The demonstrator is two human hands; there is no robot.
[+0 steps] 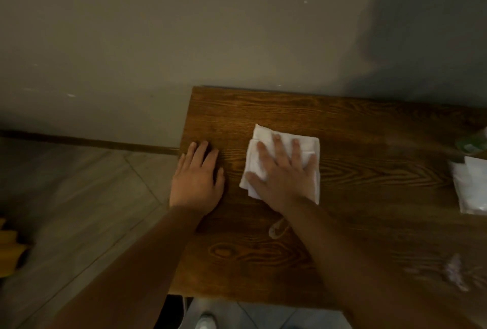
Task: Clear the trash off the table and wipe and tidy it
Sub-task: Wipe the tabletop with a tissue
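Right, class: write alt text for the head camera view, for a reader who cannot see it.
A person's right hand presses a folded white cloth flat on a dark wooden table, while the left hand rests open, palm down, at the table's left edge. White packets lie at the table's far right, and a small wet smear shows beside the right forearm.

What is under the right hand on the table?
A folded white cloth lies flat under the right hand, which presses on it with spread fingers. Around the cloth, bare wooden table shows. The tabletop beneath the cloth is covered, so any dirt there cannot be seen.
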